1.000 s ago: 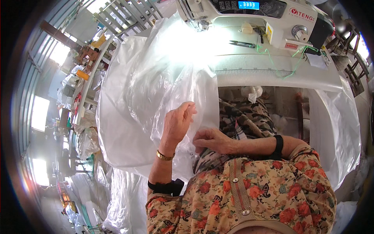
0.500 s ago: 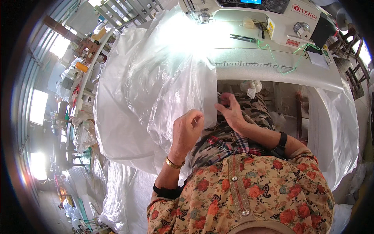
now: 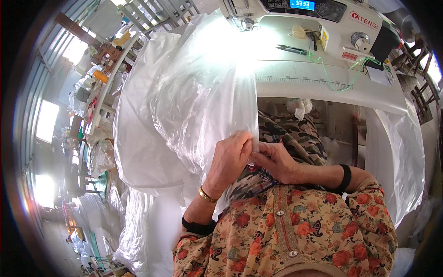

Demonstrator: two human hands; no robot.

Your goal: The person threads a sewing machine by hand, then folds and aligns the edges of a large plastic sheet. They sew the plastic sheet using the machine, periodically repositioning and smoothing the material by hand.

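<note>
Translucent white plastic sheeting (image 3: 184,106) hangs off the front of a white sewing machine (image 3: 341,32) and drapes toward my lap. Its upper end lies under the bright light by the needle area (image 3: 246,24). My left hand (image 3: 230,159), a gold watch on its wrist, is closed on the sheet's right edge. From the other side my right hand (image 3: 278,162) pinches the same edge, thumb and fingers together. The two hands meet at the fingertips just above my lap. My fingers partly hide the bit of edge between them.
On the machine bed lie black thread snips (image 3: 291,49) and a loose green thread (image 3: 325,69). A measuring scale (image 3: 300,82) runs along the bed's front edge. More plastic sheeting (image 3: 397,157) hangs at the right. A cluttered bench (image 3: 99,104) stands at the left.
My right hand has come down and left from open air onto the sheet's edge and closed. My left hand has shifted slightly right to meet it, and the sheet's edge looks straighter.
</note>
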